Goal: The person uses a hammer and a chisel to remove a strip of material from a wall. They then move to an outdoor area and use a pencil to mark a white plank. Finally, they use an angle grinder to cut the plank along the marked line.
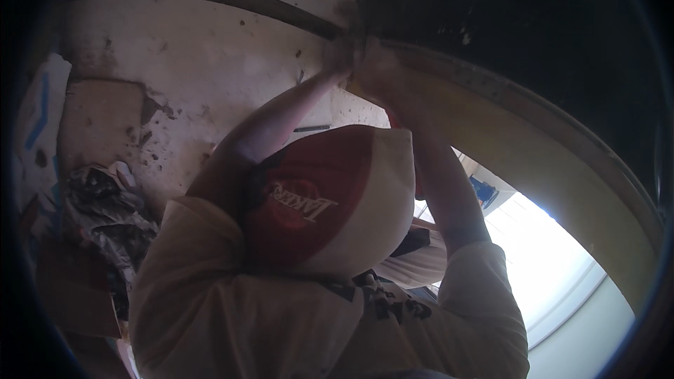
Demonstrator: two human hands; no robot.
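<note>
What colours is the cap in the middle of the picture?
The cap is mostly red and off-white, shown best in the head view.

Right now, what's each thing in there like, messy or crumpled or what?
Red-and-cream cap: worn on a head
Capped person's hands: raised, close together, blurred; grip can't be told
Dark panel: marked with pale scuffs
Pale surface: stained, speckled
Grey-black sheeting: crumpled

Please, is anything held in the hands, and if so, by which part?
It cannot be told: the left hand and right hand are blurred, near one end of the board.
</note>
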